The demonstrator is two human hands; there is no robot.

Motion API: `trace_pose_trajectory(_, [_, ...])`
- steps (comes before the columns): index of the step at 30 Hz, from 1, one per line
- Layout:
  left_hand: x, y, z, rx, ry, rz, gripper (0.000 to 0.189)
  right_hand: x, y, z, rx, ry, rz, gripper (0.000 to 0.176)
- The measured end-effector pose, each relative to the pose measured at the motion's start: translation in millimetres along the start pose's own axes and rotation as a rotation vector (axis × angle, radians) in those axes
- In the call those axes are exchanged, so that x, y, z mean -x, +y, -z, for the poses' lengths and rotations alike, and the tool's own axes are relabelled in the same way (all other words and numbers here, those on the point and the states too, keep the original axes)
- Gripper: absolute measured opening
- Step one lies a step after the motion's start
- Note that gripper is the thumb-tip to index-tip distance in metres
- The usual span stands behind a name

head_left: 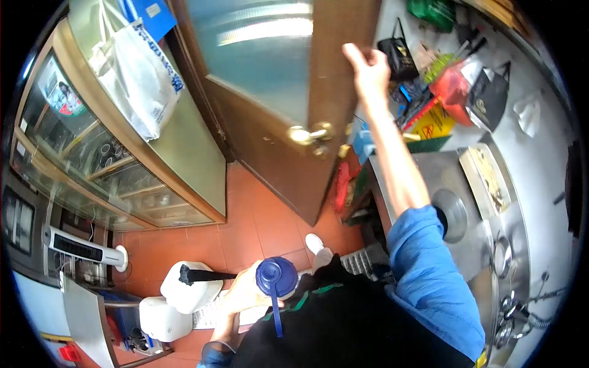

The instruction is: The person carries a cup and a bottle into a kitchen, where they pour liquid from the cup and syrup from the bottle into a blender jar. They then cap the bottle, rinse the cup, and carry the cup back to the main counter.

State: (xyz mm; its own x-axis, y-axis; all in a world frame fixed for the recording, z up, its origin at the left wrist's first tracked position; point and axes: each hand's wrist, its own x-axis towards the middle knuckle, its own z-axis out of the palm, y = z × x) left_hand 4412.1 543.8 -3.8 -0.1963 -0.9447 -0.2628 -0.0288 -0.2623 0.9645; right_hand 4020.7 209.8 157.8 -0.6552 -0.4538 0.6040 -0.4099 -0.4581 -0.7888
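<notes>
left grip (243, 289) around round-lidded bottle (273, 276)

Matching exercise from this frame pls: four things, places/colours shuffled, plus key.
1. left hand
2. right hand
3. white bag
4. handle

A. against the side of the glass-fronted cabinet
B. gold-coloured, on the brown door
C. around the blue-lidded container
D. up by the door's edge

Pairs: 1-C, 2-D, 3-A, 4-B
</notes>
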Motion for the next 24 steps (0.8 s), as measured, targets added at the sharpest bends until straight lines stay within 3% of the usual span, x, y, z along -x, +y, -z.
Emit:
trace_pose_trajectory(1, [-9,4,-5,-0.014,-0.055,-0.004,0.072,21,-16,8,-0.114,-0.201,0.06,0.049])
trace_pose_trajectory(3, [-25,9,-15,-0.036,-0.149,-0.01,0.072,87,-76,12,-0.417,-0.386,-0.002,0.05])
trace_pose_trajectory(4, [-35,12,-19,-0.05,-0.192,-0.007,0.072,112,-91,11,-0.494,-0.448,0.061,0.057])
trace_pose_trajectory(5, [-48,15,-24,-0.066,-0.238,-0.006,0.073,130,-99,20,-0.19,-0.494,0.2,0.068])
trace_pose_trajectory(6, [-63,20,-30,-0.08,-0.277,-0.001,0.073,146,-108,18,-0.314,-0.55,0.208,0.073])
trace_pose_trajectory(7, [-79,24,-35,-0.092,-0.306,0.002,0.073,150,-113,21,-0.332,-0.657,0.41,0.069])
trace_pose_trajectory(8, [-99,29,-41,-0.114,-0.34,0.006,0.073,151,-114,21,-0.514,-0.804,0.447,0.066])
trace_pose_trajectory(9, [-117,33,-46,-0.126,-0.362,0.014,0.073,147,-105,17,-0.706,-1.055,0.432,0.063])
trace_pose_trajectory(10, [-141,42,-54,-0.136,-0.379,0.018,0.073,137,-92,22,-0.858,-1.498,-0.027,0.065])
trace_pose_trajectory(12, [-193,51,-69,-0.161,-0.428,0.017,0.073,92,-53,15,-0.788,-1.433,0.167,0.066])
trace_pose_trajectory(13, [-221,57,-77,-0.171,-0.44,0.014,0.073,67,-19,7,-0.69,-1.305,0.261,0.067])
trace_pose_trajectory(14, [-247,66,-85,-0.176,-0.446,0.012,0.073,38,10,8,-0.683,-1.352,-0.121,0.057])
trace_pose_trajectory(15, [-274,79,-93,-0.183,-0.46,0.006,0.073,12,39,6,-0.682,-1.29,-0.338,0.05])
trace_pose_trajectory(16, [-298,87,-103,-0.149,-0.41,-0.024,0.073,2,74,4,-0.707,-1.205,-0.412,0.046])
trace_pose_trajectory(17, [-323,104,-112,-0.152,-0.361,-0.01,0.073,-15,101,4,-0.634,-1.205,-0.34,0.046])
trace_pose_trajectory(20, [-394,151,-139,-0.061,-0.319,0.121,0.068,-41,151,3,-0.517,-1.303,-0.462,0.049])
trace_pose_trajectory(22, [-446,160,-146,-0.134,-0.371,-0.007,0.065,-52,172,-10,-0.471,-1.183,-0.408,0.056])
trace_pose_trajectory(23, [-464,175,-165,-0.196,-0.287,-0.128,0.064,-63,184,-14,-0.428,-1.118,-0.306,0.066])
trace_pose_trajectory(24, [-489,172,-165,-0.209,-0.297,-0.091,0.065,-77,190,-24,-0.335,-1.069,-0.168,0.076])
